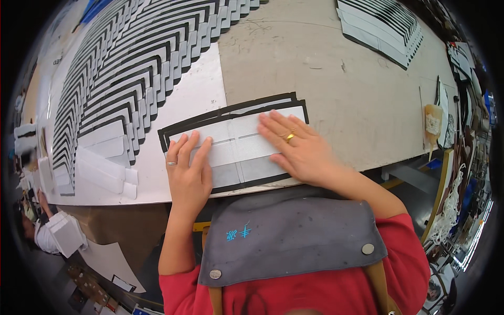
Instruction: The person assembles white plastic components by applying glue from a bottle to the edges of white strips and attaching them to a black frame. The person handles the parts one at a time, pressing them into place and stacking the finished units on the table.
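Both hands lie flat with the fingers spread out, pressing down and gripping nothing. The left hand (188,170) rests on the left part of a long white panel with a black border (236,144), and the right hand (296,149) rests on its right part. The panel lies on the desk (336,79) right in front of the person, close to the near edge. It looks like several white pieces (231,128) set side by side on a black backing, with thin gaps between them. The edge of a second black-bordered piece (247,107) peeks out just beyond the fingertips. I think the white pieces are already laid in place and the hands are pressing them down flat, so this one panel seems nearly done. Far beyond the left hand, a very big fan of finished-looking black and white panels (121,79) lies in overlapping rows on a white sheet (194,100). Beside it, to the left of the left hand, a few plain white strips (102,168) lie waiting. Well beyond the right hand sits a smaller stack of striped panels (383,29). So a lot looks done, and by my guess some strips are still left to use.
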Available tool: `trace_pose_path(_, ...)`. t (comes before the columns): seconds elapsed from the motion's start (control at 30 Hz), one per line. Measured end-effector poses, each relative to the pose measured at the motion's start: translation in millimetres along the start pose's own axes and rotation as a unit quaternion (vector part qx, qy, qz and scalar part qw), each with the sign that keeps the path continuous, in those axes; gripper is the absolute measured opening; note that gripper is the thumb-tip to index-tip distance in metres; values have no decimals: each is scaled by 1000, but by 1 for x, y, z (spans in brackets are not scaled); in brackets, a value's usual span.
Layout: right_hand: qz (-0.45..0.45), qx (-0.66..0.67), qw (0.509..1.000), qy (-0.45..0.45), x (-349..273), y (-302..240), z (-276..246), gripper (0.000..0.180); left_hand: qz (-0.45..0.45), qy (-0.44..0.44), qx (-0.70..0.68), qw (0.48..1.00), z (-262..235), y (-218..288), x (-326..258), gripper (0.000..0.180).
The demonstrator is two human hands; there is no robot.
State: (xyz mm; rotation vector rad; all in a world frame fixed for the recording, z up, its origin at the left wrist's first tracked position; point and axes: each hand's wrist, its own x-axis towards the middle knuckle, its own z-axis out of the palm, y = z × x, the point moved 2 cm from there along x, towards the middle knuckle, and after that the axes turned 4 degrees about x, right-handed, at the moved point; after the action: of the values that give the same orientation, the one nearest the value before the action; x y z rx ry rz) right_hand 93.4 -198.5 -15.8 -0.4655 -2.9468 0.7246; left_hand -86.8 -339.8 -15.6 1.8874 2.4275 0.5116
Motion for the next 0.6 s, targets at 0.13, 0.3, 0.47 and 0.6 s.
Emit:
trace_pose_path(0.13, 57, -101, 992, 56, -22, 34, -25, 40, -1, 7, 15, 1000, -4, 2, -1, 38)
trace_pose_path(0.3, 51, 57, 986, 151, 5, 30, -42, 21, -2, 14, 16, 1000, -6, 4, 0, 39)
trace_pose_path(0.47, 76, 193, 978, 23, 34, 45, -45, 13, -30, 22, -58, 998, -5, -5, -2, 33)
trace_pose_path(0.6, 34, 188, 981, -28, 40, 48, -47, 12, -105, 76, -128, 983, -8, -13, -3, 33)
